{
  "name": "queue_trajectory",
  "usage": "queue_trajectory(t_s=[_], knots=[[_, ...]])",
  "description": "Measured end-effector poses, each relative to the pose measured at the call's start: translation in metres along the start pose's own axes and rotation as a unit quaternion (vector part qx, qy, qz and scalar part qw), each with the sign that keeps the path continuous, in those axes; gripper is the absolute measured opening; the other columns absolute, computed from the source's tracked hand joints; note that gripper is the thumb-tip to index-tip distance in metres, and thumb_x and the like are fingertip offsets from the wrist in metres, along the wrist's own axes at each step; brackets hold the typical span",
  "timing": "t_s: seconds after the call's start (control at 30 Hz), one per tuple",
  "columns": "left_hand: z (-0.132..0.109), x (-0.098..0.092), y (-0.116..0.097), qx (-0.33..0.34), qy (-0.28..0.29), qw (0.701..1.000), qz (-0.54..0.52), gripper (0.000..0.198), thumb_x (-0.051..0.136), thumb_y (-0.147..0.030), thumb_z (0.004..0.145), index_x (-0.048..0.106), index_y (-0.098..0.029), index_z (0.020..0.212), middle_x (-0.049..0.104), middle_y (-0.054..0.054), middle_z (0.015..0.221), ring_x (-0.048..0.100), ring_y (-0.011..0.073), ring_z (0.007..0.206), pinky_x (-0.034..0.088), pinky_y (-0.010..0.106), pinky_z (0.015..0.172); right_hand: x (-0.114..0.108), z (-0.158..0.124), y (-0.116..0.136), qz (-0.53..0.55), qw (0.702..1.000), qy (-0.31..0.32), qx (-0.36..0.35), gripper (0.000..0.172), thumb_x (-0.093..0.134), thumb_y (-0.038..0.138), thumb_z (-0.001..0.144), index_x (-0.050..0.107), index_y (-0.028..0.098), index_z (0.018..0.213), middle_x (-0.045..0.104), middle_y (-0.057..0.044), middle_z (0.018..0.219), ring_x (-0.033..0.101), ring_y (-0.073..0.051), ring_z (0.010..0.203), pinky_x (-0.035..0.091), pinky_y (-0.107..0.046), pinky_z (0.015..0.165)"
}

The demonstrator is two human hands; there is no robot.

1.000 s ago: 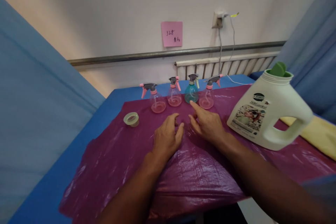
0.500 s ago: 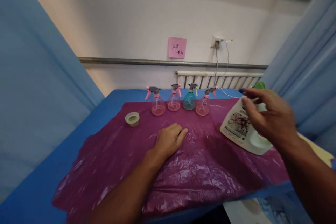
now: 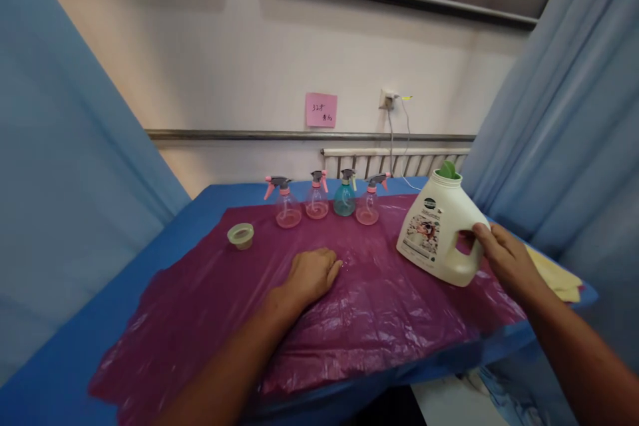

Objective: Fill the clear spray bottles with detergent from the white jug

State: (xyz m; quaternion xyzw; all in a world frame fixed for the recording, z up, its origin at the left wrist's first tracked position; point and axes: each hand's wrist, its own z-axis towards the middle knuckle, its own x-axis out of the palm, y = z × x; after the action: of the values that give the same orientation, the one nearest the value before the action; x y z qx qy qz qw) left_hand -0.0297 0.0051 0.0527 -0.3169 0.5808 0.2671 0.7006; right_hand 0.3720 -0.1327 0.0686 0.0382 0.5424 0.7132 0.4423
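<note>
My right hand [image 3: 502, 258] is wrapped around the handle of a white detergent jug [image 3: 433, 227] with a green spout, which stands on the purple plastic sheet [image 3: 359, 319] at the right. My left hand [image 3: 310, 274] lies palm down on the sheet near the middle, fingers loosely flat and holding nothing. Behind it stand several small spray bottles in a row: three clear pink ones [image 3: 288, 203] [image 3: 317, 197] [image 3: 368, 202] and a teal one [image 3: 344, 194]. A pale green cap [image 3: 240, 235] sits upside down on the sheet to the left.
The purple sheet covers a blue table [image 3: 64, 373]. A yellow cloth [image 3: 554, 274] lies at the right edge behind my right hand. Blue curtains [image 3: 564, 120] hang on both sides. A radiator [image 3: 394, 161], a wall socket with a cable and a pink note [image 3: 321, 110] are on the back wall.
My right hand left the sheet's middle, swung right and closed on the jug's handle. The camera tilted up and back. My left hand stayed flat on the sheet.
</note>
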Motion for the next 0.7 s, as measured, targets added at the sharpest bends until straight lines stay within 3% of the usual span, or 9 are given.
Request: queue_trajectory(t_s=[0.13,0.33,0.57,0.7], knots=[[-0.006,-0.009,-0.012,-0.01,0.02,0.999,0.026,0.026,0.055,-0.034,0.105,0.075,-0.019,0.097,0.079,0.015,0.105,0.077,0.0325,0.096,0.053,0.038,0.078,0.005,-0.004,-0.004,0.025,1.0,0.009,0.003,0.06,0.056,0.08,0.097,0.07,0.025,0.078,0.071,-0.004,0.074,0.063,-0.024,0.071,0.05,-0.036,0.065],[-0.016,-0.017,-0.02,0.008,0.05,0.998,0.031,0.021,0.061,-0.033,0.1,0.075,-0.019,0.104,0.077,0.018,0.113,0.076,0.0353,0.103,0.056,0.043,0.085,0.005,-0.002,-0.015,0.033,0.999,0.03,0.0,0.06,0.055,0.08,0.097,0.068,0.027,0.074,0.069,-0.004,0.074,0.061,-0.025,0.068,0.049,-0.037,0.063],[-0.028,-0.031,-0.006,0.049,0.089,0.995,-0.006,0.016,0.066,-0.033,0.097,0.074,-0.022,0.105,0.073,0.013,0.118,0.071,0.0301,0.106,0.056,0.04,0.089,0.011,-0.002,-0.023,0.026,0.999,0.028,0.034,0.063,0.053,0.086,0.091,0.064,0.03,0.065,0.07,-0.008,0.072,0.063,-0.029,0.068,0.05,-0.042,0.064],[-0.056,-0.034,0.005,0.108,0.092,0.983,-0.121,0.021,0.066,-0.034,0.099,0.075,-0.023,0.114,0.073,0.011,0.124,0.069,0.0287,0.118,0.053,0.04,0.104,0.016,-0.006,-0.019,-0.017,0.996,-0.018,0.09,0.046,0.069,0.073,0.078,0.07,0.029,0.065,0.072,-0.011,0.069,0.066,-0.034,0.069,0.049,-0.045,0.062]])
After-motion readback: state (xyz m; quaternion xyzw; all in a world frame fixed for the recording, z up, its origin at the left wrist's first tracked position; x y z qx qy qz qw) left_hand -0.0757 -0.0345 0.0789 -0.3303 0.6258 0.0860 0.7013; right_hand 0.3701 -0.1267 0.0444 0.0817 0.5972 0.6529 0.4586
